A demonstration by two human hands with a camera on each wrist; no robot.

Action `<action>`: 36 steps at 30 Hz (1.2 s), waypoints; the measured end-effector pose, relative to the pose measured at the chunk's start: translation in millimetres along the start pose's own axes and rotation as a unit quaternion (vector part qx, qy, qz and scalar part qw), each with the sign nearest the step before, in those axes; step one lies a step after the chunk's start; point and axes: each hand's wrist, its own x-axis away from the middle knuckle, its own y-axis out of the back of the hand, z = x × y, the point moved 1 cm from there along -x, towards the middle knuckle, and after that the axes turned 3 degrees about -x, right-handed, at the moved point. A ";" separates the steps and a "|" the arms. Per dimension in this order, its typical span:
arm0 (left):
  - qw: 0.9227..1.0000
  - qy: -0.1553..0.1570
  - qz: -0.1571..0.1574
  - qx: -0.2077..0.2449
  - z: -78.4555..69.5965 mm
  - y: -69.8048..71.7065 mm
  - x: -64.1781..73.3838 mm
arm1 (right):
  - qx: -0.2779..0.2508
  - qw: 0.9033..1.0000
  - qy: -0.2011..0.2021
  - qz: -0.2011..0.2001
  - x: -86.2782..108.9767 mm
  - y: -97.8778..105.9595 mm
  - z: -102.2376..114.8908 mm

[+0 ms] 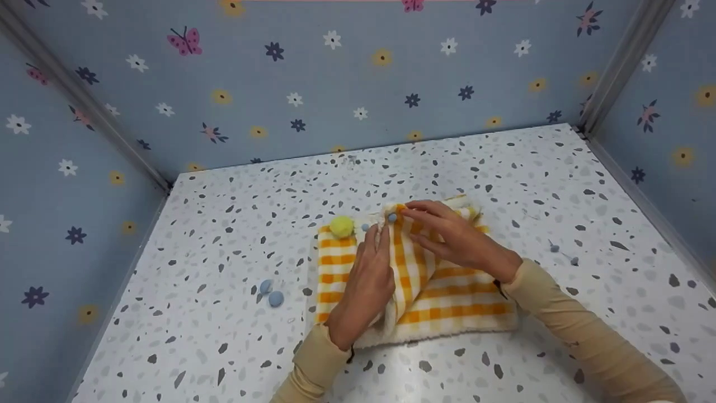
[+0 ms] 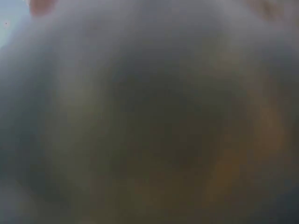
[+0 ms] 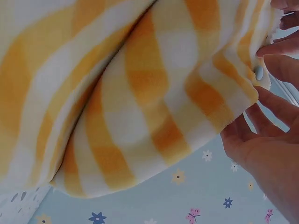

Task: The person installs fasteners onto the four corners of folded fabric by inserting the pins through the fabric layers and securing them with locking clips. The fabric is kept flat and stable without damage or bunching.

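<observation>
A folded yellow-and-white checked plush blanket (image 1: 458, 302) with fluffy white edging lies before me. My left hand (image 1: 366, 285) reaches along the raised fold, fingers long, its fingertips at the fold's edge; the thumb is hidden in the head view. My right hand (image 1: 456, 235) is at the fold's far end and holds the edge beside a small blue button (image 1: 392, 217). In the right wrist view, thumb and fingers of the right hand (image 3: 261, 154) meet the cloth's corner around that button. Another blue button (image 1: 365, 227) shows near the left fingertips. The left wrist view is dark and blurred.
A yellow pompom (image 1: 341, 226) sits at the blanket's far left corner. Two blue balls (image 1: 276, 298) lie on the speckled tabletop (image 1: 224, 235) to the left. Small grey-blue pieces (image 1: 554, 248) lie at the right. Flower-patterned panels (image 1: 358, 73) enclose the back and sides.
</observation>
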 end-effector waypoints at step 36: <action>0.988 -0.021 -0.050 -0.148 28.2 -13.3 -7.4 | -0.016 0.984 -0.114 0.133 -32.0 -37.1 -30.9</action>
